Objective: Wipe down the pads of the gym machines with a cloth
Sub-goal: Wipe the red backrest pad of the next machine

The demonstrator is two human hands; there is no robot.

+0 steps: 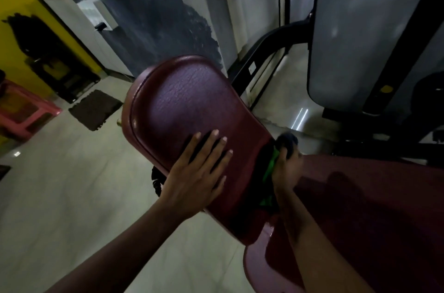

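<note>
Nearest the camera, 2 bare forearms reach up from the bottom edge, the right one crossing a broad maroon seat pad that fills the lower right. The left hand lies flat on the lower part of a second, tilted maroon pad, its fingers straight, slightly spread and holding nothing. The right hand is at this pad's right edge, fingers curled round a bunched dark cloth with bright green showing in it. The cloth is pressed against the pad's side, between the palm and the upholstery, with a dark bulge of it sticking out above the thumb. The tilted pad has a grained surface and a raised seam round its rim. Below and left of it spreads a pale tiled floor. Farther off lie a dark mat and a pink stool beside a yellow wall. At upper right a curved black frame meets a tall grey cover.
</note>
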